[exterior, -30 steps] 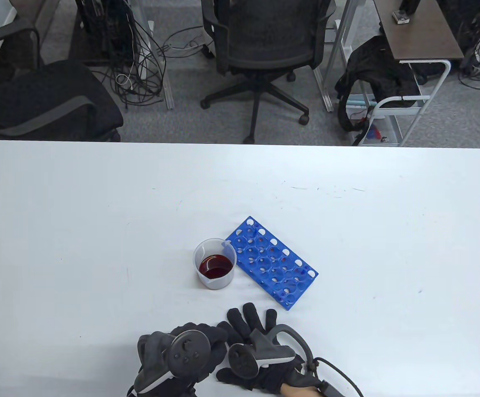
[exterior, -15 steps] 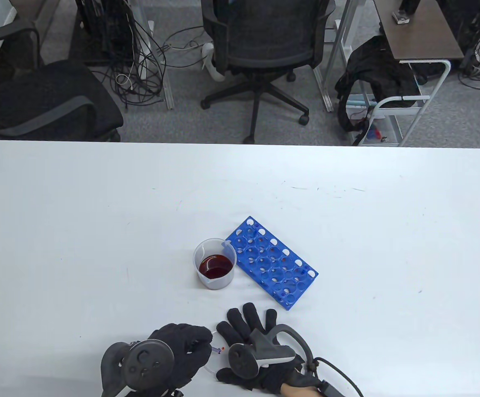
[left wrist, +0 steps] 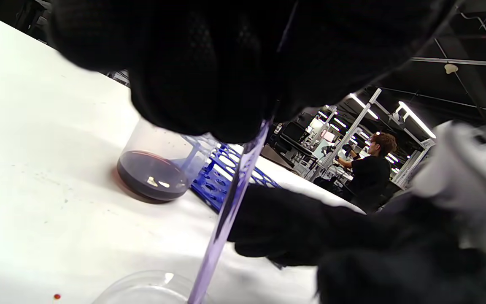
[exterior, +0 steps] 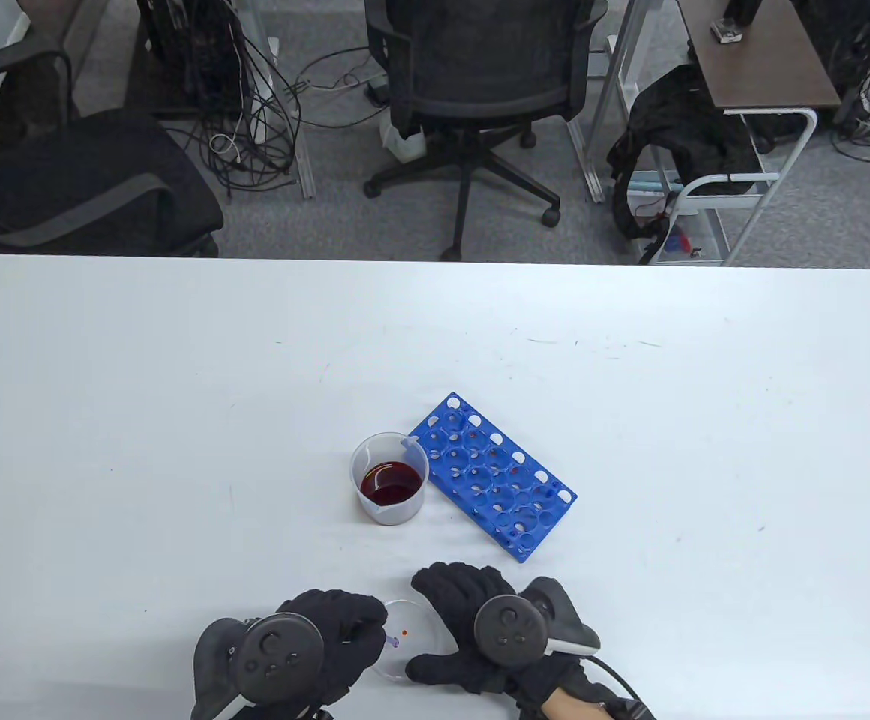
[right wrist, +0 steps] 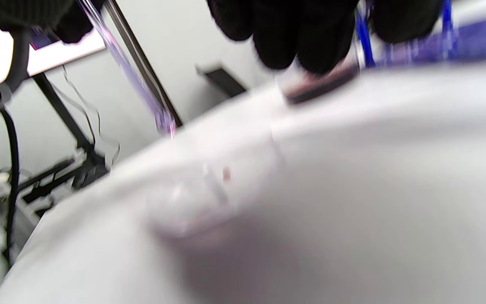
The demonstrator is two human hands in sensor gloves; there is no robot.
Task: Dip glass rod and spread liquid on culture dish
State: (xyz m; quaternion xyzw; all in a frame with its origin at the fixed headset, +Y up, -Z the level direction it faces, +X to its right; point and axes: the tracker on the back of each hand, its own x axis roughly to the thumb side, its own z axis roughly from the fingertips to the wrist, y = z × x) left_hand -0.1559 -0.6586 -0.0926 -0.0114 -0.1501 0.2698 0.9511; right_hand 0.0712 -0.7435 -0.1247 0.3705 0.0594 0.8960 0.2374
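Rod (left wrist: pixel 230 198) of violet-tinted glass hangs from the closed fingers (left wrist: pixel 209 71) of the left hand (exterior: pixel 307 645), its lower end down at the culture dish (exterior: pixel 412 637), which lies on the bench (exterior: pixel 180 412) at the near edge, between the two hands. The right hand (exterior: pixel 472 630) rests curled beside the dish; whether its fingers hold the rim cannot be told.

A small red spot already shows in the dish, so dipping looks done and spreading looks barely begun: most of the dish floor is bare. The beaker (exterior: pixel 390 480) of dark red liquid stands further back, just beside the blue tube rack (exterior: pixel 491 476).

Only the table view gives the whole layout and the red spot inside the dish. The left wrist view alone shows the rod's length running from the fingers down to the dish rim, though its tip is cut off at the frame's bottom edge. The right wrist view is blurred, yet it shows the rod's end close above the bench.
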